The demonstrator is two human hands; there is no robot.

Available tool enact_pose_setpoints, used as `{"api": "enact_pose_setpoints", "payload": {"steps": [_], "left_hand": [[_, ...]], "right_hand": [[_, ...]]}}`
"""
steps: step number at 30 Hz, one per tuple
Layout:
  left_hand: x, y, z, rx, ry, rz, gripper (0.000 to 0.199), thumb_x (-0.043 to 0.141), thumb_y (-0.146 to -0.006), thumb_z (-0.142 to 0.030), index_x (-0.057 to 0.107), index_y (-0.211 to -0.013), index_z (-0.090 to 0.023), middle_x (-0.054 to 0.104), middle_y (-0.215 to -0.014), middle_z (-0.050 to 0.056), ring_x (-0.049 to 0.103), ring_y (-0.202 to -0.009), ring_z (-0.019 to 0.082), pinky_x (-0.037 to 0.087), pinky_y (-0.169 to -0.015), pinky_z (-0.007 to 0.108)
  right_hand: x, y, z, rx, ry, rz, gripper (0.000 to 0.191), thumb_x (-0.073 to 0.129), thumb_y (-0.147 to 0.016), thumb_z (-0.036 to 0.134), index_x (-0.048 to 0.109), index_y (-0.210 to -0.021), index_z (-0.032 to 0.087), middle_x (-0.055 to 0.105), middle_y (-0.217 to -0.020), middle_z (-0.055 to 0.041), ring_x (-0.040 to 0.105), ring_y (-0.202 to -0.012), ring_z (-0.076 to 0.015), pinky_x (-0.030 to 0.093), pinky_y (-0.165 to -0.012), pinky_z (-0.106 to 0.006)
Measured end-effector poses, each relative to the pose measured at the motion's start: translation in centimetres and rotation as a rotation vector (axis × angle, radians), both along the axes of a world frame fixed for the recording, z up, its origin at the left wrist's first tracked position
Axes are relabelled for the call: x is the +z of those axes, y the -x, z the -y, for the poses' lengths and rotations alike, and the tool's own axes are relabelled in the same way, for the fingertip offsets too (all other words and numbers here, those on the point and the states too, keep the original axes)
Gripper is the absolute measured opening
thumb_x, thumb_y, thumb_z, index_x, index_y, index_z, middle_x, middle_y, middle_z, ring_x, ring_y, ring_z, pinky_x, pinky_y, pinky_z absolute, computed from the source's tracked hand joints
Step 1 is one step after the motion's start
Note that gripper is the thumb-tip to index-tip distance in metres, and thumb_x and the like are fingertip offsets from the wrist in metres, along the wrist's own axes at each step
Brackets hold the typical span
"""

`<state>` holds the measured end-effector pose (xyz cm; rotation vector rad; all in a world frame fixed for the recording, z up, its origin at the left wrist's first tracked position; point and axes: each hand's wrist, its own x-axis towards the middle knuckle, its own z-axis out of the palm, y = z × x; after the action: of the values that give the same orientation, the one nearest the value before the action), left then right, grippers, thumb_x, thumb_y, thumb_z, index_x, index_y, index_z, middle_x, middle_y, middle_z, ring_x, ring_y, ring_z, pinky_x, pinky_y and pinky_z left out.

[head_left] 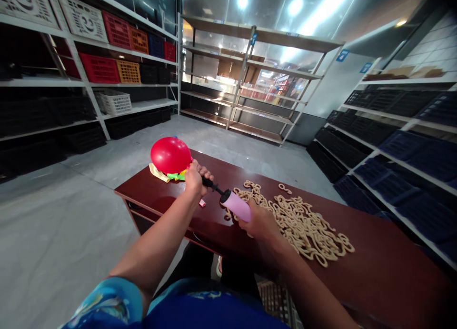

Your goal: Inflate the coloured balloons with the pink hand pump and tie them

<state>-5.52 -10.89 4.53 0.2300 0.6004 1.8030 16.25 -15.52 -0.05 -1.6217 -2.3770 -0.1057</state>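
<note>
A round, inflated red balloon [170,155] is at the far left of the table, its neck running into my left hand [195,178]. The fingers of that hand are closed around the balloon's neck and the black end of a balloon pump; the exact join is hidden by them. My right hand [262,222] is wrapped round the pump's pink barrel [237,206], just above the table. Between the two hands a stretch of black shaft [216,188] shows. Yellow and green flat balloons [175,176] lie beneath the red one.
Many tan ring-like and S-shaped pieces [303,224] are heaped on the dark red table [385,267] to the right. A small pink piece [202,203] lies near my left wrist. Shelves with crates [99,67] stand left, racks [246,76] ahead, dark bins [421,148] right.
</note>
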Motion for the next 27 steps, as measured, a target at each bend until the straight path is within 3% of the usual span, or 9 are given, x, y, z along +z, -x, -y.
{"api": "enact_pose_setpoints", "payload": {"steps": [5,12,15,23,27], "left_hand": [[0.1,-1.5,0.4,-0.046,-0.024,-0.022,0.040,0.045,-0.083,-0.036,0.022,-0.056,-0.020,0.024,-0.043,-0.006,0.032,-0.034,0.007,0.032,-0.039,0.021],[2.5,3.8,-0.3,0.005,-0.065,-0.026,0.037,0.041,-0.084,-0.031,0.021,-0.055,-0.020,0.023,-0.042,-0.006,0.031,-0.034,0.008,0.032,-0.039,0.023],[2.7,4.8,-0.4,0.032,-0.057,-0.015,0.037,0.042,-0.083,-0.030,0.020,-0.056,-0.020,0.023,-0.042,-0.007,0.031,-0.034,0.008,0.032,-0.038,0.023],[0.6,-1.7,0.2,-0.030,-0.032,-0.058,0.042,0.046,-0.082,-0.038,0.021,-0.055,-0.020,0.025,-0.042,-0.006,0.031,-0.034,0.008,0.031,-0.037,0.023],[0.5,-1.7,0.2,-0.051,-0.067,-0.073,0.042,0.048,-0.082,-0.038,0.022,-0.055,-0.020,0.025,-0.042,-0.006,0.033,-0.034,0.008,0.032,-0.038,0.023]], "right_hand": [[0.7,1.7,0.3,0.010,0.011,-0.044,0.042,0.054,-0.072,0.051,0.051,-0.101,0.021,0.065,-0.079,-0.0044,0.061,-0.066,-0.0197,0.034,-0.056,-0.028],[0.7,-2.3,0.3,0.057,0.022,-0.028,0.044,0.057,-0.069,0.047,0.053,-0.105,0.022,0.066,-0.082,-0.0051,0.059,-0.067,-0.0200,0.035,-0.055,-0.028],[0.3,-3.2,0.2,0.045,0.047,-0.028,0.040,0.057,-0.068,0.043,0.054,-0.102,0.021,0.065,-0.083,-0.0056,0.060,-0.067,-0.0197,0.035,-0.056,-0.027],[0.6,0.9,0.1,-0.009,0.070,-0.066,0.042,0.056,-0.070,0.045,0.052,-0.104,0.021,0.065,-0.082,-0.0051,0.059,-0.068,-0.0181,0.032,-0.058,-0.026],[0.8,1.1,0.4,-0.010,0.084,-0.090,0.045,0.054,-0.072,0.049,0.052,-0.107,0.021,0.065,-0.082,-0.0052,0.058,-0.067,-0.0175,0.031,-0.058,-0.026]]}}
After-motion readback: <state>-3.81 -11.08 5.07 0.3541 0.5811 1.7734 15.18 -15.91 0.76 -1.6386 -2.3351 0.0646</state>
